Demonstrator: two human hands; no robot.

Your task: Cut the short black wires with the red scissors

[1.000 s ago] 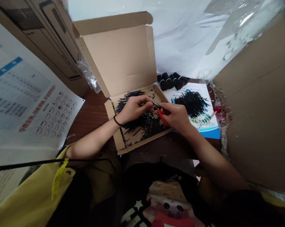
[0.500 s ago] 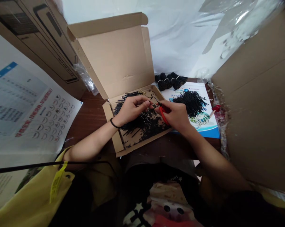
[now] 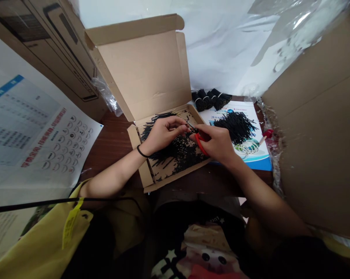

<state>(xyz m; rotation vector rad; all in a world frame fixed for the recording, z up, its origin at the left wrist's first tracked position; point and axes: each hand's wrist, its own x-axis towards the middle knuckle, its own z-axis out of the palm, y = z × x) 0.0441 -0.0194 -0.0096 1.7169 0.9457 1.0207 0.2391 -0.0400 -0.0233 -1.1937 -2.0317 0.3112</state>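
Over an open cardboard box (image 3: 160, 183), my left hand (image 3: 165, 133) is closed in a pinch; whatever sits between thumb and fingertips is too small to make out. My right hand (image 3: 217, 143) grips red-handled scissors (image 3: 200, 145), their blades pointing at the left fingertips. Inside the box lie many thin black sticks or tubes (image 3: 163, 155), some with pale ends, and a heap of short black cut pieces (image 3: 189, 157) beneath the hands. Right of the box, a loose pile of black tubes (image 3: 235, 126) rests on a printed sheet.
Banded bundles of black tubes (image 3: 211, 99) lie behind the pile. Pale rubber bands (image 3: 247, 148) rest on the blue-and-white sheet (image 3: 262, 162). The box's raised lid (image 3: 146, 69) stands at the back. A large carton (image 3: 320, 135) walls the right side; a printed paper (image 3: 47, 128) hangs left.
The scissor blades have swung slightly toward the left fingertips, and the left fingers have shifted a little in their pinch. Otherwise the whole view has only moved slightly.
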